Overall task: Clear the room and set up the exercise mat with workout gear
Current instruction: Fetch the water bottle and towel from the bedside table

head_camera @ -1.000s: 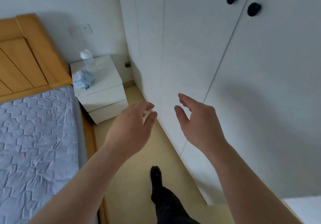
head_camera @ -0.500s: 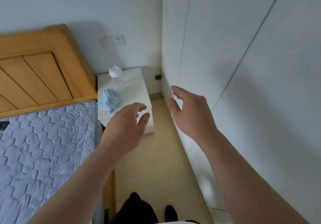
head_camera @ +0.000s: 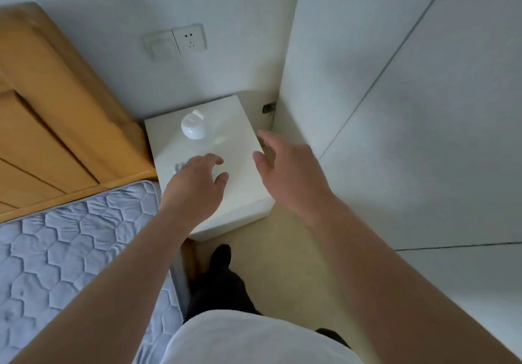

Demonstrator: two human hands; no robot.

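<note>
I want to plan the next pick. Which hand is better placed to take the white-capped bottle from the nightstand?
Probably the left hand: it hovers open over the nightstand, its fingers just in front of the bottle. The right hand, also open, is over the nightstand's right edge, farther away.

The left forearm (head_camera: 132,276) and right forearm (head_camera: 367,259) are bare from the left hand (head_camera: 195,186) and right hand (head_camera: 288,177) back to the frame's edge. Behind the hands, a white shirt (head_camera: 254,338) covers the torso. Between shirt and hands, black trousers (head_camera: 220,290) end in a black foot (head_camera: 221,255); whether it wears a sock or a shoe is unclear.
</note>
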